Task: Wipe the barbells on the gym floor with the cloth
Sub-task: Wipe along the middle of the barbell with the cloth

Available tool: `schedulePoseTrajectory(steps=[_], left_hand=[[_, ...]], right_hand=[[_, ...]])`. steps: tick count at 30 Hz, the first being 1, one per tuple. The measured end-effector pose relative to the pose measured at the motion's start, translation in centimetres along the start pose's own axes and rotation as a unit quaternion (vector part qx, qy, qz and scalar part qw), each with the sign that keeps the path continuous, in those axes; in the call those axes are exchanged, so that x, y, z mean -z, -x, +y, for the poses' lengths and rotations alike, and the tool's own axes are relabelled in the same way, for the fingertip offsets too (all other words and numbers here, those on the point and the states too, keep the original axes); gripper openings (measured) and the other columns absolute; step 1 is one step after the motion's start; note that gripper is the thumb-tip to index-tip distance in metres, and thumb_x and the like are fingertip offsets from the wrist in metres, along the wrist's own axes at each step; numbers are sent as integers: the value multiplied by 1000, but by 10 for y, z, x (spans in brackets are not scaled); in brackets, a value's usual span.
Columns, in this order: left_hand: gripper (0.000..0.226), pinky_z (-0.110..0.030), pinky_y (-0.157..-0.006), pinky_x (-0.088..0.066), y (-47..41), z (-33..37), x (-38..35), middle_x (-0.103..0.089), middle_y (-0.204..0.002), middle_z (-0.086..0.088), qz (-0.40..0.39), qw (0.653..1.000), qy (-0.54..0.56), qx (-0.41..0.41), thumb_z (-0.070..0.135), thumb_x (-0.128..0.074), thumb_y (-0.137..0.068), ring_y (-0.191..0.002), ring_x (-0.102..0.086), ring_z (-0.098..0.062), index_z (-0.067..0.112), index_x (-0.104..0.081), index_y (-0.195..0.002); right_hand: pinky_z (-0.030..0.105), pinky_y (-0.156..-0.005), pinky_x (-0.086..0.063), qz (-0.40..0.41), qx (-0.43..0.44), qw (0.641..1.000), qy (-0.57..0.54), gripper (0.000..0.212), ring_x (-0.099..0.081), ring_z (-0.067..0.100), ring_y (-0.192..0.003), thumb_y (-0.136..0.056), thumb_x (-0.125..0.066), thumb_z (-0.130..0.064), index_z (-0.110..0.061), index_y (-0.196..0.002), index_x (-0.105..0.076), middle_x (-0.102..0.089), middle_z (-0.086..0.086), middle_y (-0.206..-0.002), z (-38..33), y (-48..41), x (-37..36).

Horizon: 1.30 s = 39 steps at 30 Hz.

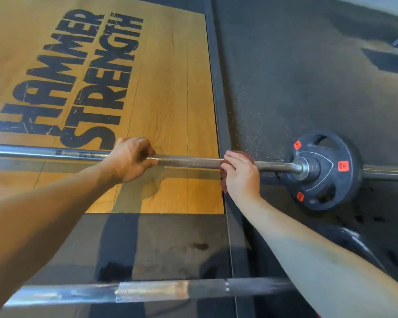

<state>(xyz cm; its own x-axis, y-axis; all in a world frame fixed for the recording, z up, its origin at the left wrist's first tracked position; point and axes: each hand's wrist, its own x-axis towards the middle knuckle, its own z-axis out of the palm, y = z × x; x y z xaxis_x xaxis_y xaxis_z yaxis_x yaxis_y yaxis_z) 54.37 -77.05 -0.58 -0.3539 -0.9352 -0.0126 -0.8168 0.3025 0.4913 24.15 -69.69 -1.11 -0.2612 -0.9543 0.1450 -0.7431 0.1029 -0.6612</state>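
The right hand [240, 174], right of frame centre, holds a dark red cloth [225, 177] wrapped around the barbell [188, 162] shaft. The left hand [131, 158], at centre, grips the same shaft with curled fingers. A black weight plate [331, 187] sits at right. A second bar [147, 292] crosses the bottom of the frame, over the wooden platform [170, 88].

A gym, by the wooden lifting platform [170, 88] lettered HAMMER STRENGTH beyond the left hand [131, 160], black rubber flooring [285, 76], and a barbell [188, 162] with its weight plate [331, 180] right of the right hand [241, 175].
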Motion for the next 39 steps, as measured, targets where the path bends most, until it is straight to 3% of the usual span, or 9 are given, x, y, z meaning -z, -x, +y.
schedulePoseTrajectory(steps=[6,9,13,17,21,26,30,33,39], left_hand=[[15,-51,-107,-38,-4,-3,-3,-61,-92,8,-5,1000,-5,-15,37,-72,-90,-89,-59,-16,25,-62,-93],[16,-53,-103,-43,-3,-8,-3,-60,-90,10,-12,1000,0,-17,41,-71,-90,-86,-59,-15,30,-59,-91],[18,-52,-106,-40,-4,-7,-4,-60,-89,11,-16,1000,1,-5,42,-71,-90,-87,-58,-16,35,-55,-90],[17,-52,-104,-41,-5,-8,-3,-61,-89,11,-20,1000,2,-5,41,-72,-89,-89,-59,-17,33,-57,-89],[17,-50,-106,-37,-5,-7,-3,-60,-90,9,-14,1000,0,-7,40,-71,-90,-89,-59,-18,32,-57,-90],[17,-52,-103,-42,-4,-6,-5,-59,-89,10,-11,1000,-11,-14,38,-72,-90,-86,-59,-17,27,-60,-93],[17,-52,-103,-42,-5,-2,-3,-59,-90,10,-14,1000,-1,-7,38,-73,-90,-88,-58,-16,27,-60,-93],[15,-49,-109,-33,-5,-2,-1,-60,-92,10,-20,1000,-10,5,36,-71,-91,-92,-57,-16,28,-60,-93],[17,-44,-105,-34,-5,2,-3,-57,-91,12,-23,999,-29,-15,39,-69,-92,-90,-55,-15,28,-57,-96]], right_hand=[[43,-103,-52,-29,104,994,-25,17,-67,32,-111,-91,-70,-2,2,-106,-78,-74,16,-115,-70,9,-77],[42,-107,-48,-78,179,981,-12,22,-62,33,-121,-93,-68,-2,-2,-113,-77,-70,14,-127,-52,2,-64],[21,-112,-39,-54,172,984,9,29,-58,27,-129,-93,-66,2,-3,-120,-74,-66,13,-135,10,-5,-13],[1,-103,-33,-41,92,995,-22,31,-47,-1,-129,-93,-61,12,4,-122,-71,-60,10,-139,55,-5,38],[27,-122,-30,20,-57,998,-13,29,-51,4,-133,-99,-62,-3,-13,-123,-74,-59,-9,-143,106,-17,88],[9,-114,-24,158,-150,974,-63,25,-56,16,-132,-97,-61,-6,-10,-116,-76,-67,-3,-134,66,-10,38],[22,-116,-31,66,-16,996,-58,19,-57,17,-129,-95,-67,-6,-7,-111,-77,-70,4,-128,-10,12,-41],[29,-116,-35,-35,58,996,-51,22,-55,20,-129,-97,-64,-6,-6,-115,-76,-68,6,-131,-29,5,-35],[53,-105,-48,-88,4,977,195,40,-36,18,-141,-104,-55,-23,-27,-144,-58,-48,-5,-151,28,-16,48]])
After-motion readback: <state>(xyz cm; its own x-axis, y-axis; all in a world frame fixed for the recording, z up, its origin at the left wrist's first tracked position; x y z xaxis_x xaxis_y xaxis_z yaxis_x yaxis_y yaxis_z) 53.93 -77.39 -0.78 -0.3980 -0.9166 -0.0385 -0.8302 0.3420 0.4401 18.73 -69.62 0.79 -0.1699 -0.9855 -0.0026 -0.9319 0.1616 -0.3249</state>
